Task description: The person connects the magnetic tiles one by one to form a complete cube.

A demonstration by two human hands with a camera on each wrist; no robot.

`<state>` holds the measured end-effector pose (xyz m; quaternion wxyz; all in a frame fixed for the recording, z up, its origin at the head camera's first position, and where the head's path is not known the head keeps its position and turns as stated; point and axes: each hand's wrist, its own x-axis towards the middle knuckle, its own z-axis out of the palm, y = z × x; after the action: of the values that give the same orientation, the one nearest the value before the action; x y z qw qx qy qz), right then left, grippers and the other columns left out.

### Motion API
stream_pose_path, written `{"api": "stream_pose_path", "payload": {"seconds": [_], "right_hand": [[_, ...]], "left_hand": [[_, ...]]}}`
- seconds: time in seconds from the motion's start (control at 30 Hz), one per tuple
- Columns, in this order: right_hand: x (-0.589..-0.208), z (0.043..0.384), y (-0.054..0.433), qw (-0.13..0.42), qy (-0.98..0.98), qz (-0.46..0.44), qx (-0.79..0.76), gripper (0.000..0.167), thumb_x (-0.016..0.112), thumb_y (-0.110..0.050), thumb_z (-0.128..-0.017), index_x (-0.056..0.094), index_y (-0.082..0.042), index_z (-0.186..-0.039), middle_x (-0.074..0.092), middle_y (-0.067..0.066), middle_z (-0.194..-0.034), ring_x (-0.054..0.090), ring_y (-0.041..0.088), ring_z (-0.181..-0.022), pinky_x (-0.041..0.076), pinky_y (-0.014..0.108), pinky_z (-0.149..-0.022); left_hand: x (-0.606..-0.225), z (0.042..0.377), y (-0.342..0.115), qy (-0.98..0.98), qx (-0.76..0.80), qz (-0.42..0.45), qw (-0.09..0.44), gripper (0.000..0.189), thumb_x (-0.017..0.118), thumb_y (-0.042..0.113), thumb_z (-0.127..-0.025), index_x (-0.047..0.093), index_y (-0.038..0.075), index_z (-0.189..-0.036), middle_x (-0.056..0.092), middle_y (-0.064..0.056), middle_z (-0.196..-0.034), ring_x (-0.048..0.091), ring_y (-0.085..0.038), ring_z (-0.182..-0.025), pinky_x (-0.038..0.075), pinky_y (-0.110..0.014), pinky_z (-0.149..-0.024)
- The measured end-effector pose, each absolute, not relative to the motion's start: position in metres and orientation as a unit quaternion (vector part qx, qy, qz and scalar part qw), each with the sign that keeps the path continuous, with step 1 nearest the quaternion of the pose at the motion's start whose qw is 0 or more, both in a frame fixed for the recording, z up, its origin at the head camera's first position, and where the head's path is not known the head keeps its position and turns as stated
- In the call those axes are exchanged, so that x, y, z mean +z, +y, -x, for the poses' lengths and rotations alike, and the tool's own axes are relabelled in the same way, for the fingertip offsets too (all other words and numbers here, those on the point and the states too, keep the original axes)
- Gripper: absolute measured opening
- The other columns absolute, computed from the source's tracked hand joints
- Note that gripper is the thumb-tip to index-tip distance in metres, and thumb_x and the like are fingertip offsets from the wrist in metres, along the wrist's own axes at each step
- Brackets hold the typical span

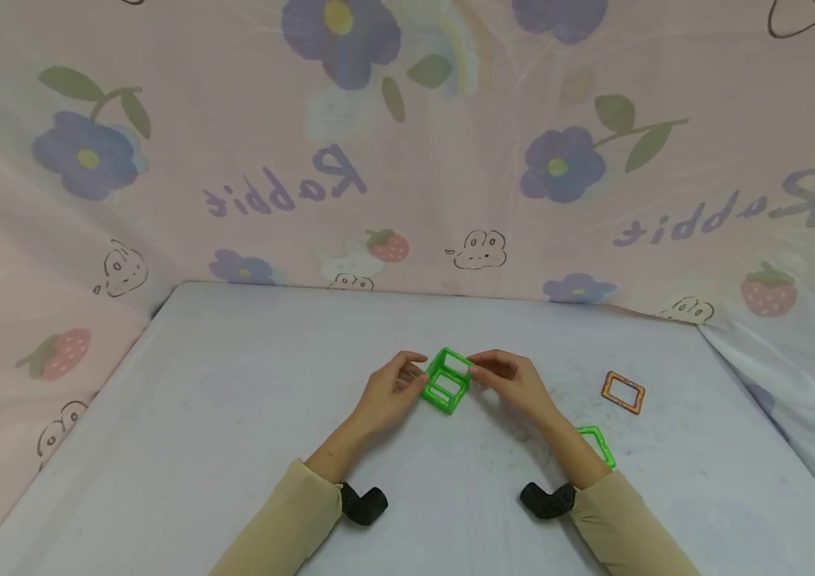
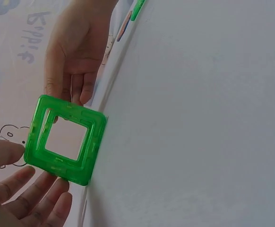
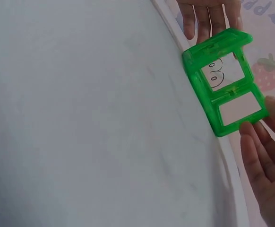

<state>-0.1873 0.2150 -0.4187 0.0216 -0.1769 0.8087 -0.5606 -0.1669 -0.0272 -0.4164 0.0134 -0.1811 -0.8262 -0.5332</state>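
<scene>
While the left hand (image 1: 387, 396) and right hand (image 1: 520, 386) pinch already joined green plastic square frames (image 1: 448, 371), one orange square plastic frame (image 1: 608, 384) and one green plastic frame (image 1: 604, 446) lie loose, right of both hands.

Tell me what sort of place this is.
Probably a small curtained-off play or work corner indoors: a white table, a hanging cloth printed with flowers, strawberries and rabbits around it, and a green toy made of square frames.
</scene>
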Motion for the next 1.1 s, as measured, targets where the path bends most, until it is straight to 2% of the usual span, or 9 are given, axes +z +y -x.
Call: {"api": "stream_pose_path", "payload": {"seconds": [0.23,0.53,0.87,1.1], "right_hand": [[-0.4183,0.1877,0.2122,0.022,0.809,0.164,-0.564,0.034,0.063,-0.015,-0.093,0.061,0.003,-0.122,0.064,0.023,-0.116,0.064,0.003,-0.092,0.051,0.02,-0.079],[-0.4165,0.1881,0.2073,0.025,0.806,0.161,-0.569,0.04,0.063,-0.016,-0.093,0.057,0.004,-0.127,0.064,0.023,-0.116,0.066,0.013,-0.097,0.052,0.022,-0.08],[-0.4186,0.1889,0.2064,0.027,0.803,0.166,-0.571,0.04,0.063,-0.015,-0.094,0.056,0.005,-0.128,0.063,0.024,-0.117,0.066,0.014,-0.098,0.052,0.022,-0.08],[-0.417,0.1884,0.2048,0.029,0.801,0.171,-0.572,0.041,0.063,-0.015,-0.094,0.056,0.004,-0.129,0.063,0.023,-0.119,0.067,0.015,-0.099,0.054,0.029,-0.083]], "left_hand": [[-0.4146,0.1651,-0.0275,-0.827,-0.532,0.181,-0.025,0.044,0.059,0.02,-0.095,0.048,0.006,-0.135,0.067,-0.008,-0.099,0.064,-0.02,-0.09,0.051,-0.031,-0.08],[-0.4132,0.1663,-0.0277,-0.825,-0.533,0.183,-0.034,0.058,0.066,0.025,-0.091,0.042,0.009,-0.141,0.066,-0.006,-0.096,0.064,-0.016,-0.082,0.051,-0.028,-0.077],[-0.413,0.1664,-0.0286,-0.826,-0.53,0.191,-0.03,0.059,0.068,0.027,-0.09,0.042,0.017,-0.143,0.065,-0.005,-0.095,0.063,-0.017,-0.088,0.051,-0.029,-0.078],[-0.4118,0.167,-0.0288,-0.828,-0.528,0.187,-0.034,0.059,0.067,0.027,-0.091,0.042,0.018,-0.143,0.065,-0.006,-0.096,0.063,-0.017,-0.089,0.051,-0.029,-0.079]]}}
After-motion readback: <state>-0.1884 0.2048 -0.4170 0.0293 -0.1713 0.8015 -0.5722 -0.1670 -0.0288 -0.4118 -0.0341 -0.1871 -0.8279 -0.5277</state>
